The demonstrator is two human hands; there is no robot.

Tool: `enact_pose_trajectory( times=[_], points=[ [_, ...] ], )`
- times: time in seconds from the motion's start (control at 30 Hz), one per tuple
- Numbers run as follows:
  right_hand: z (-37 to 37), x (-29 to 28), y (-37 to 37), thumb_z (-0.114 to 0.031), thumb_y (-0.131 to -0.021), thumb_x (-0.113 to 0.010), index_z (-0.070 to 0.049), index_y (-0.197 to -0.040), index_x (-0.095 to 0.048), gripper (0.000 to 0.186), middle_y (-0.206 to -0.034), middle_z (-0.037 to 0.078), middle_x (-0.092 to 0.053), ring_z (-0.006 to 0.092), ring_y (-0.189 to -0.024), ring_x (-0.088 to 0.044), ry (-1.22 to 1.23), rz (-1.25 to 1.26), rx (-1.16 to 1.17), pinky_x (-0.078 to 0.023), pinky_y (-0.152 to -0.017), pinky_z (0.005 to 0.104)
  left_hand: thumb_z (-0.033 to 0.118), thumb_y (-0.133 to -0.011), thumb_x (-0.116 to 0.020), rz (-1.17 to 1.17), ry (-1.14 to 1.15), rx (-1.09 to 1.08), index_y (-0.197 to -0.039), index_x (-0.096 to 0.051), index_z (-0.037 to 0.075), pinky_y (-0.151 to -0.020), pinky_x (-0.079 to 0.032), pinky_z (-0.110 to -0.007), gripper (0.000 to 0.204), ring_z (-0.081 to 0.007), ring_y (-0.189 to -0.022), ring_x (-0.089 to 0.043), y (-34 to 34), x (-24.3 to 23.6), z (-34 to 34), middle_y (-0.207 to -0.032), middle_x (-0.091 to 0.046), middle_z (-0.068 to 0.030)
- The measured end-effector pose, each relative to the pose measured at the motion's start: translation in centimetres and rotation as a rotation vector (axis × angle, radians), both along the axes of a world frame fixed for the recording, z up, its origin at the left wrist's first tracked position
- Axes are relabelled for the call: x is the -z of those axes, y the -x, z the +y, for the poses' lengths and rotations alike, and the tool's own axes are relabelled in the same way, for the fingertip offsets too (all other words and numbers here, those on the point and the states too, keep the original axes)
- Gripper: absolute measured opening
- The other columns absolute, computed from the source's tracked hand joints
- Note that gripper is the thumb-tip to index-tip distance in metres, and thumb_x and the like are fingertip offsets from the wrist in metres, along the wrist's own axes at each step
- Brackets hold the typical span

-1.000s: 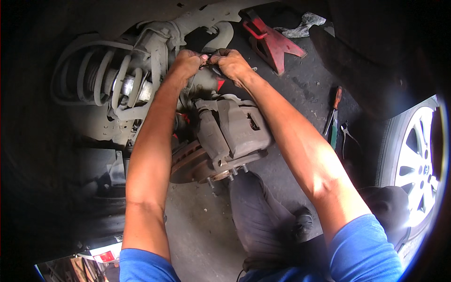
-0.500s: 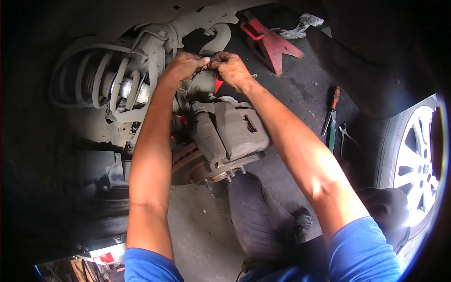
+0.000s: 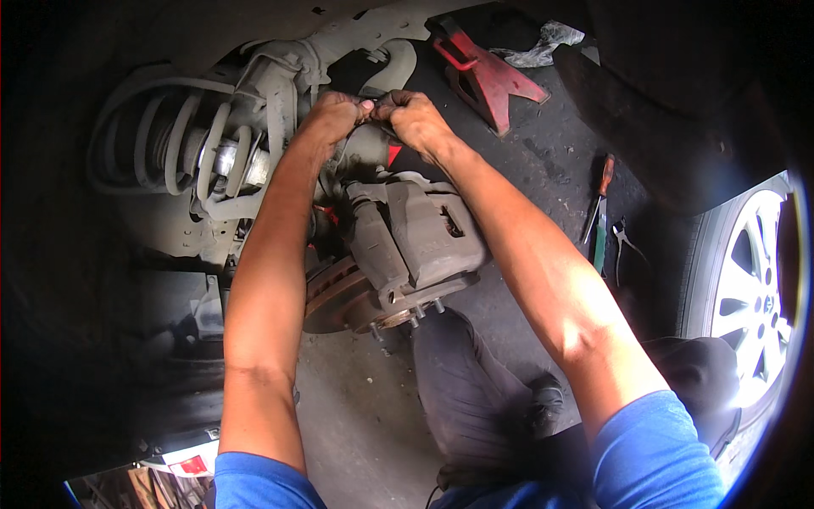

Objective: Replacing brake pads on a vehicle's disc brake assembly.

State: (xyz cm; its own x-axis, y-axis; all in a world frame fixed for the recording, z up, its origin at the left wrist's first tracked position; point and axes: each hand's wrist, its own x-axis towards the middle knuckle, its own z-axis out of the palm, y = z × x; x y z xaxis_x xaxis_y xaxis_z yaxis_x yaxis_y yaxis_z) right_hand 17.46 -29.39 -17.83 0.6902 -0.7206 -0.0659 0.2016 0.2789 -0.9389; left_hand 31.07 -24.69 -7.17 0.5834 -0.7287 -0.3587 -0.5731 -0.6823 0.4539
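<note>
Both arms reach forward to the far side of the brake caliper [image 3: 415,233]. My left hand [image 3: 336,117] has its fingers closed in a pinch, thumb toward the right. Close beside it, my right hand [image 3: 413,121] is closed too, fingers curled. What they grip between them is small and dark, and I cannot make it out. The caliper sits over the rusty brake disc [image 3: 335,297], whose wheel studs [image 3: 415,318] point toward me. To the left of the hands is a coil spring [image 3: 199,153] around a shock absorber.
A red jack stand [image 3: 492,81] stands on the floor at the far right, near crumpled plastic [image 3: 547,44]. An orange-handled screwdriver [image 3: 605,178] and pliers [image 3: 626,242] lie on the floor. At the right edge is a wheel [image 3: 750,297]. My leg [image 3: 462,382] is below the disc.
My left forearm has shifted slightly left, and my left hand has drawn a little away from the right. The right arm is nearly unchanged.
</note>
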Motion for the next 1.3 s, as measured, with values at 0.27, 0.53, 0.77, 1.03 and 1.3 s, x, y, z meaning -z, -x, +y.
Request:
enact_pose_trajectory(
  times=[0.27, 0.53, 0.77, 1.03, 1.3],
  points=[
    [0.3, 0.6, -0.9, -0.021, -0.088, -0.07, 0.0, -0.105, -0.071, 0.027, -0.096, 0.011, -0.071, 0.0158, -0.088, -0.062, -0.033, -0.023, 0.011, -0.048, -0.083, 0.0294, 0.022, -0.095, -0.069, 0.114, -0.001, 0.012, -0.098, -0.07, 0.004, -0.07, -0.048, -0.031, 0.018, -0.0102, -0.075, -0.058, -0.6, -0.4, -0.2, -0.087, -0.068, -0.0016],
    [0.1, 2.7, -2.3, -0.024, -0.085, -0.076, 0.003, -0.115, -0.07, 0.041, -0.106, 0.019, -0.073, 0.0238, -0.099, -0.07, -0.081, -0.098, 0.033, -0.051, -0.091, 0.0325, 0.023, -0.097, -0.066, 0.115, -0.107, -0.054, -0.107, -0.065, 0.007, -0.081, -0.05, -0.035, 0.019, -0.0127, -0.088, -0.063, 0.7, -1.4, 0.3, -0.092, -0.067, -0.0002],
    [0.1, 2.5, -2.3, -0.029, -0.082, -0.08, -0.002, -0.114, -0.072, 0.042, -0.105, 0.018, -0.074, 0.0246, -0.101, -0.07, -0.06, -0.081, 0.057, -0.051, -0.091, 0.0336, 0.022, -0.096, -0.066, 0.097, -0.133, -0.027, -0.113, -0.063, 0.007, -0.086, -0.048, -0.037, 0.022, -0.0137, -0.093, -0.064, 0.7, -1.7, 0.1, -0.099, -0.067, -0.0008],
    [0.1, -0.4, 0.5, -0.042, -0.076, -0.083, -0.001, -0.104, -0.074, 0.05, -0.108, 0.02, -0.072, 0.0354, -0.109, -0.067, 0.223, 0.38, 0.167, -0.053, -0.092, 0.0423, 0.022, -0.094, -0.068, 0.08, -0.103, -0.022, -0.118, -0.065, 0.01, -0.089, -0.047, -0.035, 0.027, -0.0125, -0.098, -0.062, 1.4, -2.5, 0.4, -0.1, -0.068, 0.0002],
    [0.0, -0.6, 0.2, -0.044, -0.077, -0.082, -0.001, -0.103, -0.074, 0.051, -0.106, 0.021, -0.072, 0.0358, -0.109, -0.068, 0.154, 0.394, 0.177, -0.053, -0.093, 0.0423, 0.022, -0.092, -0.07, 0.039, -0.103, 0.04, -0.115, -0.068, 0.01, -0.088, -0.047, -0.032, 0.025, -0.0113, -0.094, -0.062, 1.1, -2.5, 0.4, -0.1, -0.069, 0.0008]
  ],
)
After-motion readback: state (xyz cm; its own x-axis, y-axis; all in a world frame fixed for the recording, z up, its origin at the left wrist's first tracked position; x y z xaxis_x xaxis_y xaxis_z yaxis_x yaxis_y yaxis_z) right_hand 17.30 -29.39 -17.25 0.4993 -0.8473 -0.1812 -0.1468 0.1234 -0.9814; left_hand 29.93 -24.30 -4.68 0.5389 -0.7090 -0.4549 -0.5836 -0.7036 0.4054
